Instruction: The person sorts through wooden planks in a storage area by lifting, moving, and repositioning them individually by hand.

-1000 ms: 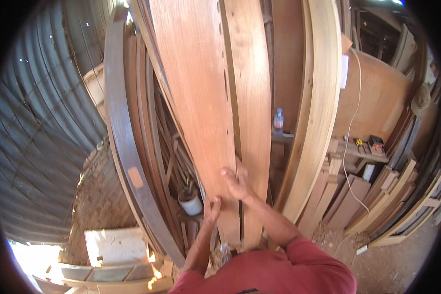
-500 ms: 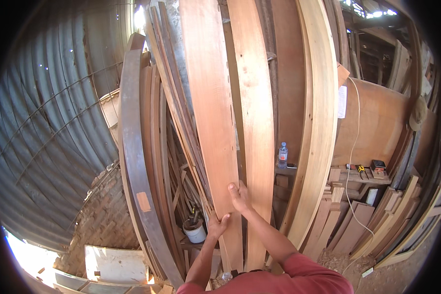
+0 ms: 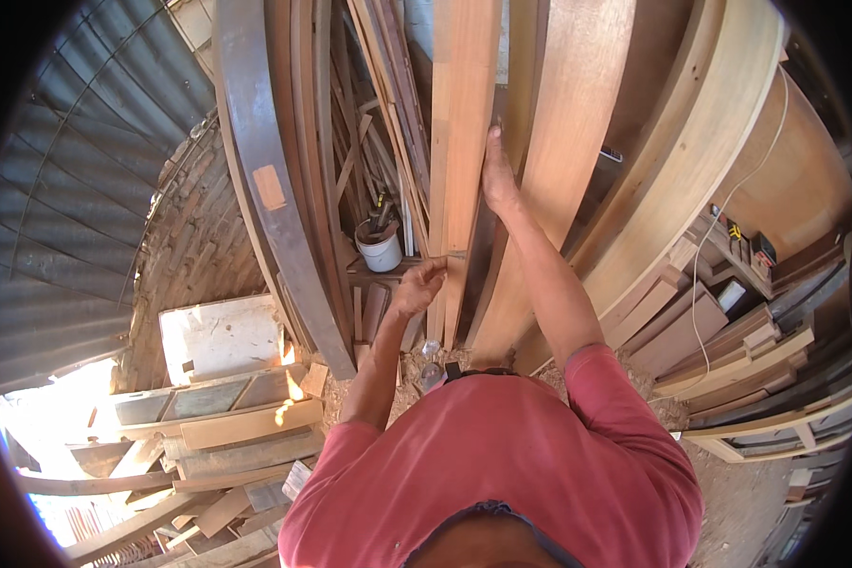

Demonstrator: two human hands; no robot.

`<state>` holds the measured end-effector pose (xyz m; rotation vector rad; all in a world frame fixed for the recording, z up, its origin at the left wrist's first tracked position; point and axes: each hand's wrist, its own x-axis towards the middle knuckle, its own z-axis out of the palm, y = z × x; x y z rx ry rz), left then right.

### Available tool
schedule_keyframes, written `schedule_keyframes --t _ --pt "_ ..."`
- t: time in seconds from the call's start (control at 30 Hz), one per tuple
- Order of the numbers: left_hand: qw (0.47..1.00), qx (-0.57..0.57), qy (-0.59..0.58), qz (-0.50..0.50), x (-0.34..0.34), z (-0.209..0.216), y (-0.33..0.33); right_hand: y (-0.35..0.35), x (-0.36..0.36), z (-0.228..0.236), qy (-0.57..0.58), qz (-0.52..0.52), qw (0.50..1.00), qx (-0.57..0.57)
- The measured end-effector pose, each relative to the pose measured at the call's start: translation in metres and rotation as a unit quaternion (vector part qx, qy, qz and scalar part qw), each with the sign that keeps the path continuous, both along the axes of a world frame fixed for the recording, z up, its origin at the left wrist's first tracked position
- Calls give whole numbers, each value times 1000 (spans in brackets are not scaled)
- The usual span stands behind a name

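Note:
A reddish-brown plank [image 3: 464, 142] stands upright in front of me, its top beyond the frame. My left hand [image 3: 421, 287] is at its lower left, fingers curled and tips against the wood, closed on that edge. Higher up, my right hand [image 3: 500, 175] lies along the plank's right edge. Its fingers point upward, stretched flat rather than wrapped, though the far side of them is hidden. Right of it leans a broad pale plank [image 3: 577, 123], behind my right forearm.
A dark curved beam [image 3: 265, 189] and several thin strips lean at left. A white bucket [image 3: 381, 251] holding tools stands among them. Scrap boards [image 3: 246, 426] pile at lower left. On the right are a long pale board [image 3: 701, 170], stacked offcuts [image 3: 748, 355] and a cable [image 3: 698, 275].
My view has tipped down, showing more of my shirt and the floor. My hands have come apart: the right now sits higher on the plank's edge, fingers straighter, the left lower.

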<state>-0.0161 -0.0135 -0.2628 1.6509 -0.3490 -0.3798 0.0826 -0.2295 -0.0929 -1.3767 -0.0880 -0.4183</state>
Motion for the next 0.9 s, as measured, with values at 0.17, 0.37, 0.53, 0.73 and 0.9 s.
schedule_keyframes --t 0.17,0.37,0.53,0.73,0.9 --pt "999 27 -4 34 -5 -22 -10 4 -2 -2 56 -33 998 -24" --pt "980 -39 -152 123 24 58 -27 33 -30 13 -53 -217 965 -137" --pt "933 -84 -286 202 39 116 -48 44 -53 15 -14 -161 974 -160" --pt "930 -62 -273 237 37 91 -7 49 -100 17 -27 -15 980 -196" --pt "924 -90 -265 262 42 60 35 46 -92 19 -55 151 987 15"
